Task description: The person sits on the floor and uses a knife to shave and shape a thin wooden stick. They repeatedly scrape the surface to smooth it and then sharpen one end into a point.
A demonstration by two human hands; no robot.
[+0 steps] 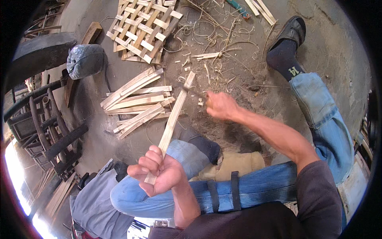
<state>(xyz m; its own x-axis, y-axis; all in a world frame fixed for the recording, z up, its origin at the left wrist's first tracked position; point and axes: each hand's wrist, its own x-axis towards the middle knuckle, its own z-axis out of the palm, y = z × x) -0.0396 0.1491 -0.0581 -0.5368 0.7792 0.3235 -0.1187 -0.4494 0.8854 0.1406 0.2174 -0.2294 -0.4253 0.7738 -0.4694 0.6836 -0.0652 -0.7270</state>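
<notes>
My left hand (159,169) is closed round the lower end of a pale, flat wooden strip (175,115), which slants up and away to the right. In my right hand (221,105), the fingers are wrapped round the handle of a knife (193,91). Its dark, thin blade lies across the strip near the far end. Most of the handle is hidden by my fingers. Left of the strip, several similar wooden strips (137,99) lie in a loose pile on the ground.
A woven lattice of strips (145,28) lies at the far side, beside curly wood shavings (223,36). A green-handled tool (238,8) is beyond. A plastic-wrapped bundle (84,61) and a dark metal frame (47,123) stand left. Grey cloth (101,203) lies near my bent knee.
</notes>
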